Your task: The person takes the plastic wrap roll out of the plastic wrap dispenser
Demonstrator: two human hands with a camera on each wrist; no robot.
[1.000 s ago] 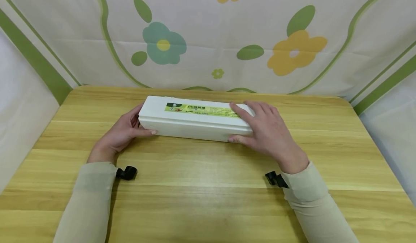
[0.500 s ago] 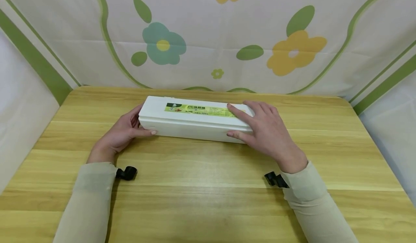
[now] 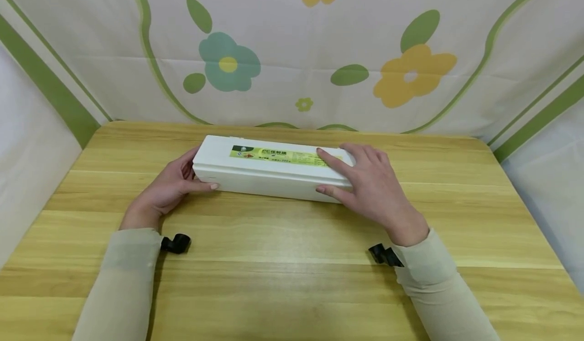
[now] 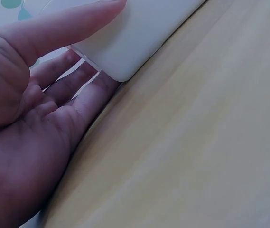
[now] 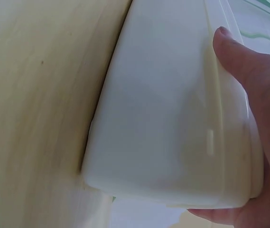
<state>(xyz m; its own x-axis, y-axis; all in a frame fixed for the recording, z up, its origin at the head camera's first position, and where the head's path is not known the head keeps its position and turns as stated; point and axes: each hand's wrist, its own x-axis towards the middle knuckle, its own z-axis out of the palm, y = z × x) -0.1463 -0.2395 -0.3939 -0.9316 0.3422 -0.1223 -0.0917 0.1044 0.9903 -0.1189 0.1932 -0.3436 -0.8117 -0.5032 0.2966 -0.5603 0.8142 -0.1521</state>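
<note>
A long white cling film box [image 3: 274, 179], its lid down and a green and yellow label [image 3: 283, 156] on top, lies near the back of the wooden table. Its left end is in the grip of my left hand [image 3: 166, 189], thumb on the front face and fingers behind the end. My right hand [image 3: 376, 189] holds the right end, with the thumb on the front and the index finger lying over the lid. The left wrist view shows the thumb [image 4: 73, 21] along the box's side. In the right wrist view the box [image 5: 158, 109] stands close against the tabletop.
The wooden table [image 3: 283, 280] reaches back to a cloth backdrop [image 3: 292, 42] printed with flowers and leaves. Pale cloth also hangs at the left and right sides. Small black camera mounts [image 3: 175, 243] stick out from the sleeve cuffs.
My right thumb has moved slightly up the box's front face, and the index finger reaches a little further left over the label. The left hand keeps its grip.
</note>
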